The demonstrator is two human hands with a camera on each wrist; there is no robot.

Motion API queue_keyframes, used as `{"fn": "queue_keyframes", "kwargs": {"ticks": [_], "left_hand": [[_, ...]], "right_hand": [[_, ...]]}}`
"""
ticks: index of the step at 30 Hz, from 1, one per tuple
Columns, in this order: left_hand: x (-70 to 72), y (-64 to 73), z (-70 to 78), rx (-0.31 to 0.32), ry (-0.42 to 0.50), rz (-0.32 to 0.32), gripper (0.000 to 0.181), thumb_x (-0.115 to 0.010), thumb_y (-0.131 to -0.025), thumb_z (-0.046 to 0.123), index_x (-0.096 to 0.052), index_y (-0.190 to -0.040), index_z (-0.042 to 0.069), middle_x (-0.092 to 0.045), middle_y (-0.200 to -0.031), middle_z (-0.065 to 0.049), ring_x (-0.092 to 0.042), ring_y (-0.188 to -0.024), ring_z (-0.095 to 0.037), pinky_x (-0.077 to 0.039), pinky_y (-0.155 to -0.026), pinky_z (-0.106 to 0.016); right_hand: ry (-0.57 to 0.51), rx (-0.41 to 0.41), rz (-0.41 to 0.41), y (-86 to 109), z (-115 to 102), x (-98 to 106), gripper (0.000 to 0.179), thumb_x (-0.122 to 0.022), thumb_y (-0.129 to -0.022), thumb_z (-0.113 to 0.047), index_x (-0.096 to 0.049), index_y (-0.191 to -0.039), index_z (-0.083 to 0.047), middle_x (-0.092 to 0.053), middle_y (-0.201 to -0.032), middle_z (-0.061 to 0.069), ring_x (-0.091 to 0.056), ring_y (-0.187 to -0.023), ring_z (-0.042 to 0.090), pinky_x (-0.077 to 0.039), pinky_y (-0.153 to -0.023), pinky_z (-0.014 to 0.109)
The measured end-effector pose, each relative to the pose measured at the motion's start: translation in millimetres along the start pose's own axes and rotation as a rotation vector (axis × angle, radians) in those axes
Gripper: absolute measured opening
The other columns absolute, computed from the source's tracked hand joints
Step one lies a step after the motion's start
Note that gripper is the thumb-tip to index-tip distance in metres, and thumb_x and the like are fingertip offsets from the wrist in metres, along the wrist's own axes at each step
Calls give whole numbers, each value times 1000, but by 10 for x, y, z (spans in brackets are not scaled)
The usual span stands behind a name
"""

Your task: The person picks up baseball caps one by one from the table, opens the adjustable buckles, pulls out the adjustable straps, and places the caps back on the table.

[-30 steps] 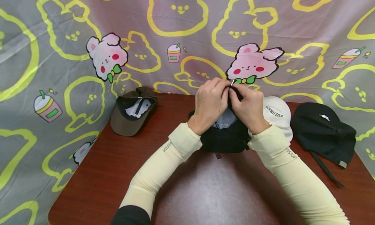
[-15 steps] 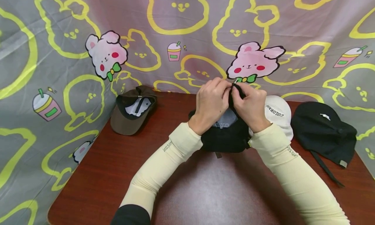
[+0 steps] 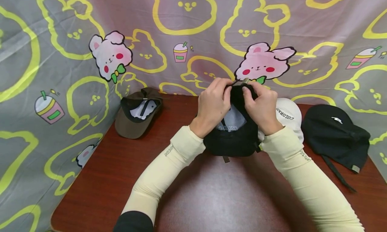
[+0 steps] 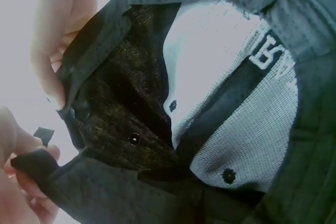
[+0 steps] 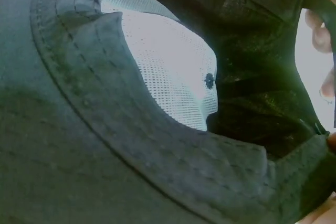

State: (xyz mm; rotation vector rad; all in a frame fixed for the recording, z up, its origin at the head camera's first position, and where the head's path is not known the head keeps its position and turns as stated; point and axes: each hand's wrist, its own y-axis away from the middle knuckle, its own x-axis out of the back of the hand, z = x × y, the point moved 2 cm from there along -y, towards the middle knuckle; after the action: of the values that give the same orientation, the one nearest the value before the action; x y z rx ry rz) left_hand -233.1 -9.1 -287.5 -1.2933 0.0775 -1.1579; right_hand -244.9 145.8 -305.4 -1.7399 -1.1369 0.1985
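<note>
A black cap point(image 3: 232, 146) is held up off the table, its inside turned toward me, showing the pale lining point(image 4: 231, 124) with lettering. My left hand point(image 3: 211, 106) pinches a thin dark strap point(image 3: 235, 83) at the cap's top edge. On the other side of the back opening, my right hand point(image 3: 262, 106) grips the band, thumb in front, beside a small metal buckle point(image 3: 245, 80). In the left wrist view, a loose strap end point(image 4: 44, 135) sticks out between fingers. The fingertips on the far side of the band are partly hidden.
A brown cap point(image 3: 130, 126) lies upturned on the wooden table point(image 3: 105, 185) at the left. Behind my right hand sits a white cap point(image 3: 288, 118) with lettering. A black cap with a neck flap point(image 3: 335, 134) and a dangling strap is farther right. Patterned cloth point(image 3: 199, 24) hangs behind.
My hands have drawn slightly apart, the left one going left and the right one right. The strap now shows stretched between them, and more of the buckle and the cap's inside is visible.
</note>
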Motion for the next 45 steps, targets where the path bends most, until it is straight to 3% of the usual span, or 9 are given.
{"fn": "queue_keyframes", "kwargs": {"ticks": [4,7,11,14,17,23,32,39,45], "left_hand": [[-11,-38,-1,14,11,-25,22,-55,-100,17,-70,-111,6,-72,-106,-6,-71,-93,-14,-58,-83,-25],[-31,-62,4,21,42,-56,21,-55,-100,14,-69,-112,5,-70,-108,-8,-69,-96,-15,-57,-88,-23],[-57,-85,8,25,80,-89,20,-55,-100,11,-69,-112,3,-69,-108,-9,-68,-98,-17,-56,-90,-23],[-66,-99,13,17,59,-91,21,-54,-100,12,-70,-113,5,-69,-107,-8,-68,-95,-16,-57,-87,-24],[-71,-115,26,-5,15,-97,23,-54,-100,14,-72,-114,8,-69,-105,-5,-68,-89,-13,-57,-80,-23],[-80,-127,59,-71,-35,-171,25,-56,-99,18,-73,-117,14,-68,-106,-1,-68,-85,-10,-56,-73,-22],[-117,-121,85,-182,-117,-262,23,-61,-98,24,-70,-117,15,-70,-112,1,-70,-85,-11,-57,-72,-25],[-68,-73,86,-237,-115,-218,23,-60,-98,23,-71,-117,15,-73,-112,2,-72,-90,-9,-58,-73,-25],[190,-149,7,-250,-90,-177,23,-62,-97,20,-72,-116,12,-74,-109,-2,-72,-88,-12,-59,-74,-27]], "right_hand": [[12,13,-31,12,-4,16,19,-60,-90,-6,-71,-100,7,-74,-90,24,-69,-75,38,-54,-68,45],[26,22,-37,18,-3,28,19,-61,-90,-7,-71,-100,6,-71,-77,22,-65,-66,35,-50,-61,31],[44,38,-51,18,2,46,18,-62,-90,-8,-69,-100,5,-67,-66,18,-54,-52,20,-33,-54,13],[47,32,-71,16,5,65,18,-63,-90,-7,-66,-103,6,-73,-74,18,-48,-50,9,-31,-52,7],[40,15,-107,15,1,83,19,-64,-91,-7,-62,-105,6,-76,-84,18,-53,-50,10,-31,-52,5],[56,35,-160,22,2,135,19,-66,-91,-7,-59,-103,6,-76,-85,19,-69,-65,29,-34,-61,4],[43,47,-234,37,9,278,17,-68,-87,1,-58,-100,6,-76,-88,20,-72,-75,28,-33,-71,-5],[48,78,-286,77,-2,391,29,-72,-86,-4,-59,-111,4,-77,-95,17,-65,-68,20,-40,-66,4],[27,55,-331,104,23,534,31,-65,-93,-10,-59,-122,0,-76,-101,15,-69,-77,24,-42,-69,6]]}}
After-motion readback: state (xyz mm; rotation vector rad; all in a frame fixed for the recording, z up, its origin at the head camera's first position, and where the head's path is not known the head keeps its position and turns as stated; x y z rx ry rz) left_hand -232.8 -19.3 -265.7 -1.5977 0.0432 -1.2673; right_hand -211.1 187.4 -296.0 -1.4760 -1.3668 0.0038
